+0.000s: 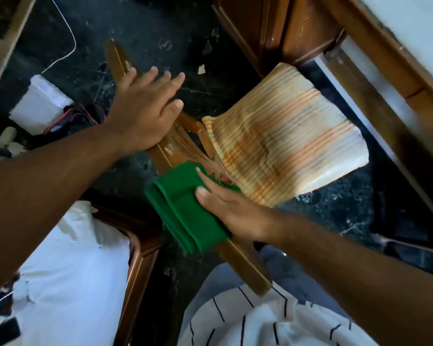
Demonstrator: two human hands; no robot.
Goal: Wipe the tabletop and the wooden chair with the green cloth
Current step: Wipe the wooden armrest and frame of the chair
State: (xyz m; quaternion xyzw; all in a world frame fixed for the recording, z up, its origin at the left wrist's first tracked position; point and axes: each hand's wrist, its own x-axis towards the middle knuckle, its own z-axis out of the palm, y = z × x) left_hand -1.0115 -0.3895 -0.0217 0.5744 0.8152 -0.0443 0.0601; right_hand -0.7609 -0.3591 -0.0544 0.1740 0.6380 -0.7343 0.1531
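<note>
I look straight down on the wooden chair [170, 148], whose top rail runs from upper left to lower right. Its seat carries a striped orange and cream cushion [280, 143]. The folded green cloth [183, 213] is draped over the rail near its middle. My right hand [233, 208] presses flat on the cloth, thumb and forefinger on top of it. My left hand [145, 111] lies flat on the rail further up, fingers spread, holding nothing. The wooden table [375, 61] with its pale top fills the upper right.
The floor is dark green marble [155, 33]. A second wooden chair with a white cushion [68, 265] stands at the lower left. White bags, cables and clutter [43, 106] lie on the floor at the left. My striped shirt shows at the bottom.
</note>
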